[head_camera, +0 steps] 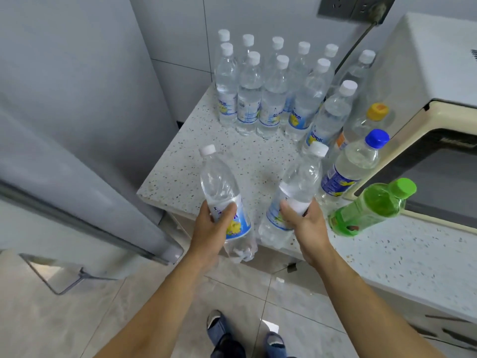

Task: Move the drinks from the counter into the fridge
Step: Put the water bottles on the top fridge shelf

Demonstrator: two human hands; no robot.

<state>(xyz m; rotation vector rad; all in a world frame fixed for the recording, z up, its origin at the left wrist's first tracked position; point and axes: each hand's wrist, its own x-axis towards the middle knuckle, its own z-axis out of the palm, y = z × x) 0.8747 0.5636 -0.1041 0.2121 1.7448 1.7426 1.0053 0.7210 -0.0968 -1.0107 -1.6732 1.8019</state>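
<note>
Gripping a clear bottle (225, 200) in our left hand (211, 228) and another clear bottle (294, 195) in our right hand (304, 226), we hold both over the near corner of the speckled counter (232, 156). Each has a white cap, a blue and yellow label and clear liquid inside. Our left thumb and fingers curl round the label band of the first bottle, whose cap tilts toward eleven o'clock and whose base hangs past the counter's edge. Our right fingers wrap the middle of the second, whose cap leans toward one o'clock. Both forearms reach up from six o'clock, wrists nearly straight.

At twelve o'clock a cluster of like bottles (271, 99) stands upright near the wall. At two o'clock stand a yellow-capped bottle (371, 122) and a blue-capped bottle (351, 166); at three o'clock a green bottle (371, 205) holds green drink, just beside our right hand. The grey fridge (77, 112) rises at nine o'clock, touching the counter's side.
</note>
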